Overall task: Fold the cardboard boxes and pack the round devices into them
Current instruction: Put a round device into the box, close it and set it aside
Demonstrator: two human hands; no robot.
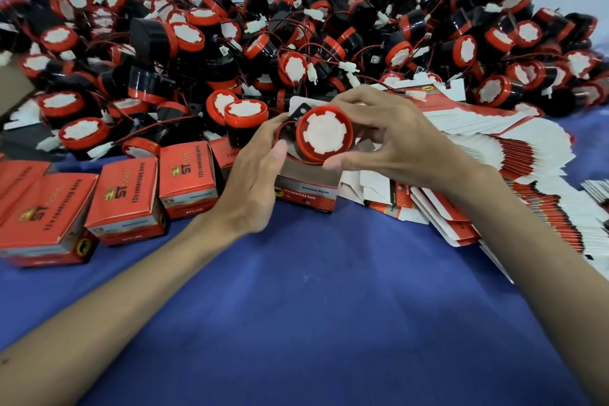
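Fingers [356, 97] of the right hand [392, 142] curl round a round red-and-black plastic device [324, 135] with white centre; the left hand [253, 184] grips its other side, just above an open red cardboard box [306, 191]. Closed red boxes [125, 198] stand left, flat box blanks [494, 168] right, heaped devices [296, 33] behind.

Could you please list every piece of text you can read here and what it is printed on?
"ST": top of the closed boxes
"12v reversing horn": the same tops, and the open box front
"Genuine Parts": the open box front
Print on the flat cartons and the boxes' lowest lines: too blurred to read.
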